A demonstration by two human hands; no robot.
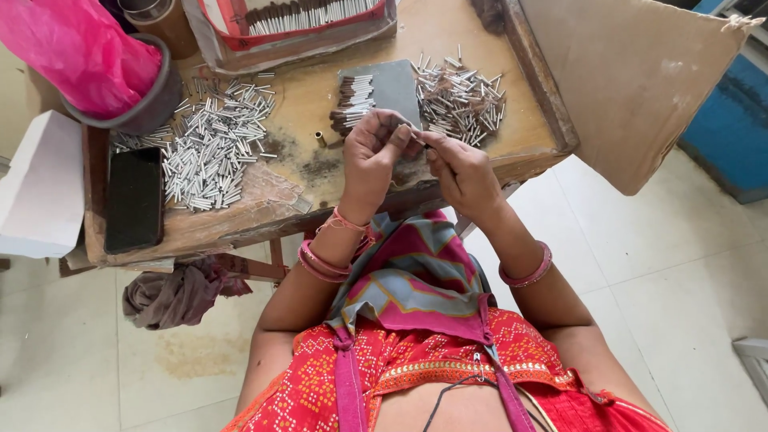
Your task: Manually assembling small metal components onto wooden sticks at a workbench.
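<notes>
Both hands meet above the near edge of the wooden bench [320, 96]. The left hand [372, 152] and the right hand [462, 172] have fingers curled nearly closed, pinching together what seems a thin small tube [418, 141], between two heaps of metal tubes [210, 144].

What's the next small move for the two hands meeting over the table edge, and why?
Probably push the small piece fully together. The left hand and right hand pinch a thin dark stick between their fingertips, over the wooden table. The row of finished sticks lies just ahead, so setting it there likely follows.
</notes>
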